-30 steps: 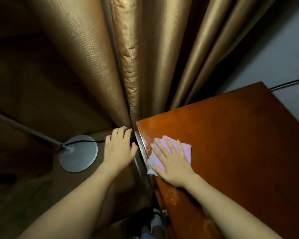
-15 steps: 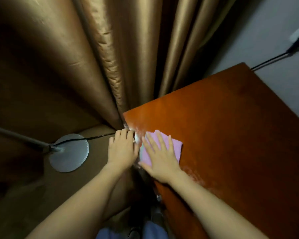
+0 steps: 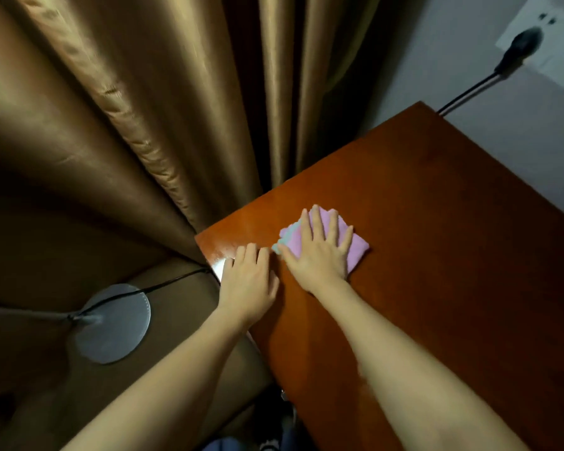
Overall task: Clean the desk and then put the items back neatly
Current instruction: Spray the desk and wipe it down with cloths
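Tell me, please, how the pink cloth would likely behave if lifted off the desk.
The pink cloth is probably floppy: its folded layers fan out at one corner. It likely weighs little, lying thin and flat under the right hand. On the glossy desk it should slide easily.

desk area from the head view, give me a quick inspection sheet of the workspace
surface: reddish-brown wooden desk, glossy, glare at its near-left corner
job's things: pink cloth with a pale blue edge, flat on the desk
clutter: nothing seen on the desk
hands: right hand pressed flat on the cloth, fingers spread; left hand flat on the desk's left edge
cables: black cable from a wall plug to behind the desk; another black cable to the round metal lamp base
surroundings: gold curtain, grey wall
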The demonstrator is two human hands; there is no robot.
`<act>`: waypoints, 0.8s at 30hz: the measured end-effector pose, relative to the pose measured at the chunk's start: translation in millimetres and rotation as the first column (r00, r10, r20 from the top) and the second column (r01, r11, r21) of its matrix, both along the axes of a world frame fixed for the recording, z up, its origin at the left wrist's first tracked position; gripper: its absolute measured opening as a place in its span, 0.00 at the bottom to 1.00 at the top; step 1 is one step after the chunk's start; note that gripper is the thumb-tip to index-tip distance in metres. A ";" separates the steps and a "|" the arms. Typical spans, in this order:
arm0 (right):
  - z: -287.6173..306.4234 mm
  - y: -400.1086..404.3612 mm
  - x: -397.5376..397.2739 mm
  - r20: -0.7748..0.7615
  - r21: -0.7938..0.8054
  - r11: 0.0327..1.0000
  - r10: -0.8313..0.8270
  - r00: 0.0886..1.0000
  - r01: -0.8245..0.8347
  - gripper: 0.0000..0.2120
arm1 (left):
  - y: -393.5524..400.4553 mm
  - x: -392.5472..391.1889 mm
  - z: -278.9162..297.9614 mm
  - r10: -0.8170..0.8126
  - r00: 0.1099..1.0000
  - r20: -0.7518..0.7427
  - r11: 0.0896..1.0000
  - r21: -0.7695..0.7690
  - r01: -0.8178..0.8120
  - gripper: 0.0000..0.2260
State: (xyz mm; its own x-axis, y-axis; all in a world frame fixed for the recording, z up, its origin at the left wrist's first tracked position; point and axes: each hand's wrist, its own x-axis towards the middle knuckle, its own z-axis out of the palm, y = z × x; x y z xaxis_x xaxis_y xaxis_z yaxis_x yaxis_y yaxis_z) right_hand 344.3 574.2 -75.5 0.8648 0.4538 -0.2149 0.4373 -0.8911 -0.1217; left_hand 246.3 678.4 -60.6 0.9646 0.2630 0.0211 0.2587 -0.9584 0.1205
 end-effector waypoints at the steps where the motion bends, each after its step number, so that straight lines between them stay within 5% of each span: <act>1: -1.7 -7.6 -5.7 0.021 0.002 0.997 0.079 0.997 -0.079 0.38 | -2.4 3.9 -0.7 0.001 1.000 0.007 1.000 0.011 -0.002 0.09; 6: -4.4 -85.7 -12.8 0.059 -0.048 0.983 0.178 0.982 -0.176 0.36 | -28.5 30.5 -6.2 -0.063 0.997 0.043 0.998 0.006 0.063 0.10; 18: 0.9 -112.6 114.8 0.078 -0.080 0.980 -0.177 0.981 0.184 0.38 | -43.5 73.3 -28.5 -0.037 0.994 0.106 0.995 -0.086 0.046 0.21; 24: 0.2 -132.7 78.3 0.066 -0.092 0.994 0.068 0.996 -0.061 0.41 | -49.0 115.5 -24.9 -0.053 0.997 0.048 0.989 -0.137 0.059 0.24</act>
State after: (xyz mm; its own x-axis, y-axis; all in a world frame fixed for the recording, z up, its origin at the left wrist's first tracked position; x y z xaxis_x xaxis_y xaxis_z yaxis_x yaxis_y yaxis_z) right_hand 422.6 441.5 -75.3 0.8485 0.4907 -0.1982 0.4988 -0.8666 -0.0100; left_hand 361.7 629.4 -85.5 0.9768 0.2119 0.0309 0.1966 -0.9447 0.2625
